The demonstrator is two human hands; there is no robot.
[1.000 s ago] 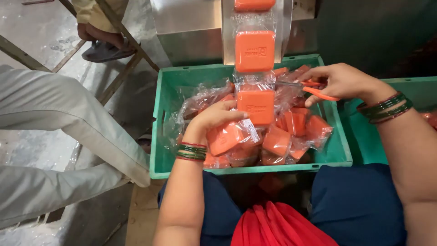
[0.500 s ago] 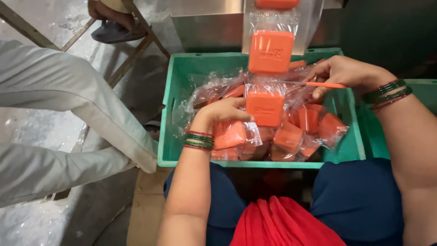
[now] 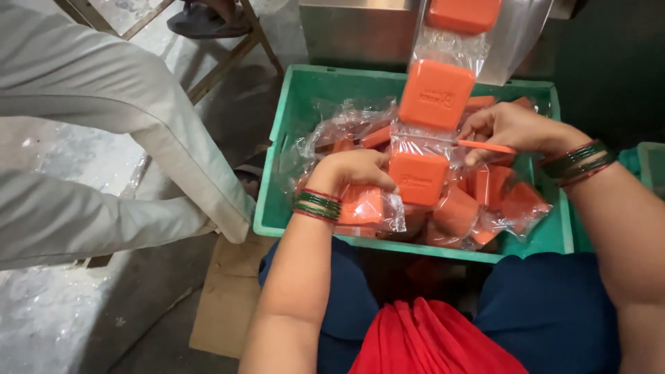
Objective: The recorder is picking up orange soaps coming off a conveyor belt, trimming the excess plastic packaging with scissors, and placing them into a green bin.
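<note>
Left hand (image 3: 357, 170), centre of the frame: fingers curled over, gripping the left edge of a wrapped orange bar (image 3: 418, 179) at the lower end of a strip of clear film (image 3: 443, 83). Green and red bangles (image 3: 316, 205) sit on that wrist.

Right hand (image 3: 509, 128), right of centre: fingers pinched shut on a thin orange blade-like tool (image 3: 487, 147), which lies level across the film just above the held bar. Matching bangles (image 3: 578, 163) on this wrist.

The strip hangs from the top edge of the frame down to the hands. Two further orange bars are sealed in it: one (image 3: 436, 93) directly above the tool, another (image 3: 463, 14) cut off by the top edge. The film between bars is transparent and creased.

Below both hands stands a green plastic crate (image 3: 305, 90), occupying the middle of the frame. It holds a loose heap of separate wrapped orange bars (image 3: 478, 204), lying at mixed angles; their number cannot be told.

Behind the crate, at top centre, is a grey metal machine face (image 3: 353, 31). The person's lap, in dark blue cloth with a red fold (image 3: 429, 343), fills the lower centre.

At left, another person's pale sleeve and garment (image 3: 104, 118) cross the frame, above a wet concrete floor (image 3: 55, 312). A piece of flat cardboard (image 3: 225, 298) lies under the crate's near left corner.
</note>
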